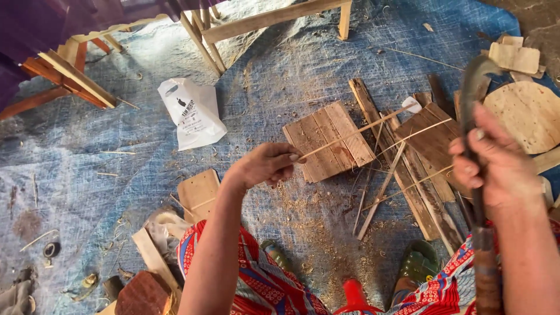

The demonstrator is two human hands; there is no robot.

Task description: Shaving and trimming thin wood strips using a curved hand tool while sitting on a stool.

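- Left hand [265, 165]: fingers pinched shut on the near end of a thin cane strip [356, 134].
- Strip: long axis runs up-right across the slatted board [329, 142].
- Right hand [496, 166]: right of the board, fist gripping a curved knife [471, 87].

Red patterned wrap (blue, white); green sandals [419, 263].

- the curved blade tool [473, 105] runs behind the right hand [496, 169], and its wooden handle leaves the bottom edge.
- the thin strip [356, 133] ends inside the left hand [265, 166]; that end is unseen.
- left of the plank panel [329, 143], the print on the white plastic bag [192, 114] is too small to tell.
- above the panel, a wooden frame [262, 20] is cut by the top edge.
- right of the panel, a round board [528, 116] is cropped by the right edge.
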